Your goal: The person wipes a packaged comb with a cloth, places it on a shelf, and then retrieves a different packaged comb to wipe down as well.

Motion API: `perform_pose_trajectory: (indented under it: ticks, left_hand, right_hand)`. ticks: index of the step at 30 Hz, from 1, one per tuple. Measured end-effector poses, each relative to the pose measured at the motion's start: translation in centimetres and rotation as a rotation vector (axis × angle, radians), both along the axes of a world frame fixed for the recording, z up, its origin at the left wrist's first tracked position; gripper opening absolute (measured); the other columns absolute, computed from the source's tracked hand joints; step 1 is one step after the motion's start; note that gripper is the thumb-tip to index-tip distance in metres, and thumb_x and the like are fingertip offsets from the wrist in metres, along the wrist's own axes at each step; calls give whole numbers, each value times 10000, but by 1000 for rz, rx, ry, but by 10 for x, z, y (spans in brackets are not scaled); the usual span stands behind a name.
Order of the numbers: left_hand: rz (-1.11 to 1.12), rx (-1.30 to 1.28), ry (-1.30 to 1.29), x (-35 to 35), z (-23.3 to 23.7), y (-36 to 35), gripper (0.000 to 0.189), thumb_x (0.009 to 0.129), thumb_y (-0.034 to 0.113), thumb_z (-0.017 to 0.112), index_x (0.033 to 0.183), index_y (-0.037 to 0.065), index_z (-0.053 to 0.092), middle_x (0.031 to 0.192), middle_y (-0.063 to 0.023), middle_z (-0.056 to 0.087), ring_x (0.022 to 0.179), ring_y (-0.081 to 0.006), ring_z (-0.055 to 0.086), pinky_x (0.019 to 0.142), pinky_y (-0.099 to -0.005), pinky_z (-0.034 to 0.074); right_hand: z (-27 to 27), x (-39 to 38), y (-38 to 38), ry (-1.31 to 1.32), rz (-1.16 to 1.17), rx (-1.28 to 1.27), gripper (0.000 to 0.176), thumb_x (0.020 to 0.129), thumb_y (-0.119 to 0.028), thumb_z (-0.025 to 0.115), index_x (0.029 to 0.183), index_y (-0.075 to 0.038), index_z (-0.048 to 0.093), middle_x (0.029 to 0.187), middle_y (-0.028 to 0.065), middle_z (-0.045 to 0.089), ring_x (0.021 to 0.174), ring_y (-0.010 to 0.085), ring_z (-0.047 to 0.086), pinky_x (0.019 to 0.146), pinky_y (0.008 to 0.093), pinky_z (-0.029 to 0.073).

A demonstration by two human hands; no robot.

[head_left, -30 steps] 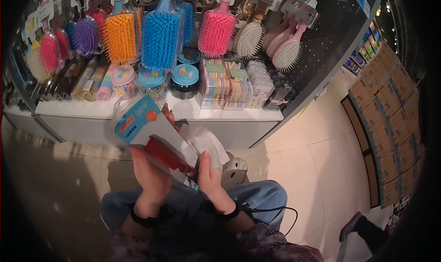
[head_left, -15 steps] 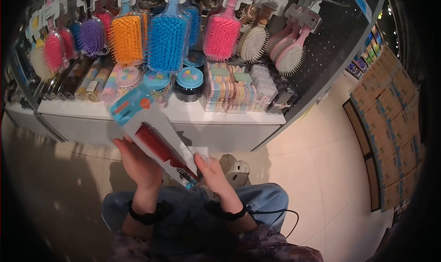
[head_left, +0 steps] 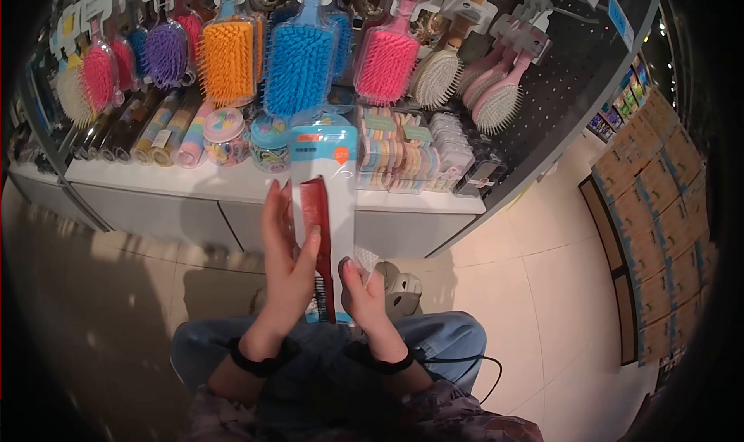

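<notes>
A red comb (head_left: 316, 209) with dark teeth at its lower end sits in a white and blue retail package (head_left: 342, 186), held upright above my knees. My left hand (head_left: 288, 268) is around the package's left side, with the thumb on the front over the comb and the fingers along the left edge. My right hand (head_left: 366, 299) grips the lower right edge, thumb on the front; its other fingers are mostly hidden. A small piece of white, textured material (head_left: 366, 262) shows beside the right thumb.
Paddle hairbrushes, including a blue one (head_left: 300, 66) and an orange one (head_left: 227, 62), hang above the white shelf (head_left: 155, 180). Tubs, tubes and boxed hair ties (head_left: 397, 149) stand on it. Stacked cardboard boxes (head_left: 659, 233) are at the right. A cable (head_left: 488, 358) trails from my right wrist.
The package has turned from a leftward tilt to upright and shifted right. My left hand has moved right, its thumb now resting on the front. The view has shifted slightly.
</notes>
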State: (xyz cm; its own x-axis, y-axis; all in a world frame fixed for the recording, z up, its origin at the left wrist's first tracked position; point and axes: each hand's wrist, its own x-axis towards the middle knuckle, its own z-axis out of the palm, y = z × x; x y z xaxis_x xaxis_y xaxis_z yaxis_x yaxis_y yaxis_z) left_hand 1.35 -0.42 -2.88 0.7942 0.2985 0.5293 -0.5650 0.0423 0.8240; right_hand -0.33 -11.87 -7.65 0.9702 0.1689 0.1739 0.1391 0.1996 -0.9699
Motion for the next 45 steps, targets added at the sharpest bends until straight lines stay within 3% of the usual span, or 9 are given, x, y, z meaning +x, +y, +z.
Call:
perform_pose_trajectory:
  ticks: [6, 10, 11, 18, 21, 34, 40, 42, 45]
  left_hand:
    - [-161, 389, 67, -14, 12, -12, 806, 689, -40, 567, 1342, 7, 97, 1396, -189, 55, 1289, -317, 123, 1023, -383, 166]
    - [-267, 250, -91, -13, -5, -21, 932, 609, 17, 622, 1349, 5, 56, 1396, -217, 3, 1301, -348, 30, 1030, -398, 131]
    - [-257, 266, -117, -11, -10, -21, 917, 623, 57, 617, 1349, 3, 58, 1400, -209, -16, 1305, -337, 18, 1029, -409, 129]
    - [-527, 135, 142, -24, 5, -29, 755, 713, 35, 542, 1343, -2, 127, 1388, -190, 148, 1290, -306, 160, 1023, -358, 182]
    - [-664, 361, -9, -22, -7, -35, 559, 813, -21, 359, 1338, -4, 167, 1361, -172, 234, 1268, -266, 231, 1010, -313, 215]
    - [-841, 680, 110, -31, -17, -48, 616, 794, 139, 570, 1329, 144, 266, 1285, -200, 339, 1151, -347, 386, 904, -347, 364]
    - [-931, 630, 181, -27, -19, -47, 565, 814, 100, 535, 1320, 111, 284, 1286, -189, 344, 1174, -311, 375, 919, -330, 351]
    - [-846, 550, 133, -21, -30, -48, 547, 817, 75, 522, 1312, 74, 291, 1289, -176, 348, 1183, -288, 369, 938, -315, 334]
    - [-713, 538, 128, -16, -31, -46, 534, 814, 39, 493, 1309, 45, 291, 1318, -184, 307, 1212, -288, 327, 970, -319, 293]
  right_hand:
    - [-3, -7, -5, -215, -97, -43, 319, 888, -118, 394, 1160, 45, 433, 1059, 108, 536, 977, 172, 502, 846, 280, 384]
    - [5, -9, 3, -320, 50, -6, 492, 902, -250, 300, 1312, 15, 243, 1369, 143, 242, 1260, 273, 238, 1019, 376, 175]
    - [13, -21, 15, -128, -3, 133, 506, 928, -316, 298, 1323, -12, 208, 1308, 124, 326, 1186, 193, 341, 968, 317, 275]
    - [-2, -25, 12, -355, -152, 90, 535, 925, -349, 265, 1334, -19, 165, 1347, 115, 236, 1227, 208, 248, 995, 337, 205]
    - [-5, -27, 6, -384, -289, 122, 548, 923, -364, 251, 1338, -22, 147, 1363, 111, 197, 1245, 214, 209, 1007, 346, 175]
    - [40, 14, -60, -498, -913, 131, 620, 910, -456, 177, 1360, -57, 25, 1427, 75, 13, 1312, 208, 21, 1057, 363, 41]
    - [32, 20, -57, -495, -784, 357, 583, 913, -445, 205, 1361, -84, 113, 1421, 80, 81, 1309, 221, 80, 1052, 358, 83]
    - [14, 22, -50, -535, -753, 95, 616, 903, -470, 233, 1368, -92, 88, 1411, 60, 118, 1256, 194, 208, 1020, 328, 160]
    - [5, 14, -28, -395, -638, 121, 655, 897, -486, 262, 1371, -82, 61, 1342, 30, 220, 1014, 124, 360, 900, 265, 268]
